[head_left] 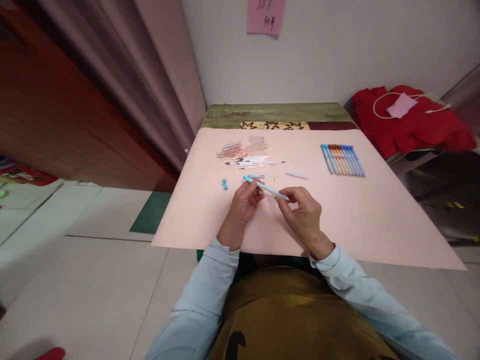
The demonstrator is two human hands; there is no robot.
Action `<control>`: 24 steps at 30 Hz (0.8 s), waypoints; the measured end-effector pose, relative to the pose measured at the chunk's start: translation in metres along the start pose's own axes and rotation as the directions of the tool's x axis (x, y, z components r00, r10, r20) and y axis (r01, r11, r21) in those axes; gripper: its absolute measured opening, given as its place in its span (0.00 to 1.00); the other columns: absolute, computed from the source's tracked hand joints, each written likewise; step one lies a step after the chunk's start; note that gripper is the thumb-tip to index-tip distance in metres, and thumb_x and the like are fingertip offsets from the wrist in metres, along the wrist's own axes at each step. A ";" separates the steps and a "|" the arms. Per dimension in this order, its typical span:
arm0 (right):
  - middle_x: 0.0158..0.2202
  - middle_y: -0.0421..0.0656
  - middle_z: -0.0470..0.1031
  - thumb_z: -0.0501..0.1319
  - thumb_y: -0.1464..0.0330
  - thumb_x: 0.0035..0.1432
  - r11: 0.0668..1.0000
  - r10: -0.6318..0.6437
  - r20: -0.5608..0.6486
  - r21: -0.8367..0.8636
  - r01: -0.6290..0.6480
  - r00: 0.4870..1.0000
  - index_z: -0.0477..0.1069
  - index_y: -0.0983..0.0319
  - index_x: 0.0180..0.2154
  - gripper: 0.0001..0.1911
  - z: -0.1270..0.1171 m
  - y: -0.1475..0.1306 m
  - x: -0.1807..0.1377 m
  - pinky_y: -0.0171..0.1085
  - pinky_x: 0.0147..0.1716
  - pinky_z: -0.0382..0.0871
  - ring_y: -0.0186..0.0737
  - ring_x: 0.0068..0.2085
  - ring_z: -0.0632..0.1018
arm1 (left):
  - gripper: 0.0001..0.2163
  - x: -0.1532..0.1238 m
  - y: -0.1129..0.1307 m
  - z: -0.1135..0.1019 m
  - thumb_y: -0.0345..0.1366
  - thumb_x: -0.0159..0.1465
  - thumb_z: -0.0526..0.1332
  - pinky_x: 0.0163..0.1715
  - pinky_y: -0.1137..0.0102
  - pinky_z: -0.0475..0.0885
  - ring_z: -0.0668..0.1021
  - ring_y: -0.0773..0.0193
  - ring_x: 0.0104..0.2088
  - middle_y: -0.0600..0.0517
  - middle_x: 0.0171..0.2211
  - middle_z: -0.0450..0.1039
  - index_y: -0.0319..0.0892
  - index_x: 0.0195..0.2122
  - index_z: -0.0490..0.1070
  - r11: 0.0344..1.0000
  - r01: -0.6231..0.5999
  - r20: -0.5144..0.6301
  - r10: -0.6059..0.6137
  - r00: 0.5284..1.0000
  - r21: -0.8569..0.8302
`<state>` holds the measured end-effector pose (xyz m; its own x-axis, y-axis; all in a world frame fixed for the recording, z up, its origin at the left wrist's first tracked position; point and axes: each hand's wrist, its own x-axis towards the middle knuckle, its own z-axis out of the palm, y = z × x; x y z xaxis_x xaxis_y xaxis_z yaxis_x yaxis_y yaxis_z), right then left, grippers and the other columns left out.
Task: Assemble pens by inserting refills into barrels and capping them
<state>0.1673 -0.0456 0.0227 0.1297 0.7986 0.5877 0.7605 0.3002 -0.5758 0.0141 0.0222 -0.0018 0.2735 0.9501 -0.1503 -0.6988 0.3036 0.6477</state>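
A light blue pen slants between my two hands, just above the pink table cover. My left hand pinches it near its brighter blue top end. At the lower right end, the fingers of my right hand close on the pen's tip. Just beyond my left hand lies a short blue pen part. Some small bright blue pieces sit to the left. Farther back are white pen refills in a loose heap. A pale blue pen barrel rests beyond my right hand.
Clear and pinkish plastic pieces lie piled behind the refills. A row of blue and orange-brown pens is at the right of the pink cover. Red cloth with a white cable stands beyond the table's right edge. A curtain hangs left.
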 end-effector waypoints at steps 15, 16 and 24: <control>0.27 0.41 0.78 0.59 0.59 0.66 0.987 -0.001 0.022 -0.162 0.004 1.000 0.75 0.61 0.29 0.16 0.001 0.000 0.003 0.34 0.26 0.58 0.34 0.26 0.75 | 0.10 0.000 -0.002 -0.003 0.35 0.58 0.71 0.30 0.75 0.74 0.78 0.71 0.28 0.52 0.31 0.77 0.37 0.38 0.76 0.999 0.003 0.037 -0.005 0.999 0.045; 0.25 0.42 0.77 0.58 0.58 0.67 0.981 0.020 0.038 -0.194 -0.012 0.999 0.75 0.61 0.28 0.19 0.002 0.001 0.003 0.35 0.26 0.56 0.35 0.26 0.74 | 0.11 0.000 -0.002 -0.003 0.36 0.57 0.71 0.30 0.75 0.74 0.79 0.69 0.30 0.50 0.34 0.78 0.38 0.39 0.76 0.999 0.003 0.035 -0.005 0.999 0.054; 0.28 0.40 0.79 0.61 0.54 0.62 0.981 0.196 0.194 -0.036 -0.193 0.961 0.75 0.60 0.47 0.19 0.000 0.000 0.008 0.33 0.28 0.60 0.36 0.26 0.75 | 0.10 0.002 -0.006 -0.002 0.34 0.56 0.72 0.31 0.77 0.75 0.80 0.70 0.30 0.48 0.34 0.81 0.37 0.37 0.76 0.997 -0.035 -0.085 0.040 0.996 0.065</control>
<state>0.1686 -0.0388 0.0271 0.1504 0.9275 0.3422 0.7434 0.1221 -0.6576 0.0173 0.0228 -0.0076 0.1882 0.9642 -0.1869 -0.6632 0.2652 0.6998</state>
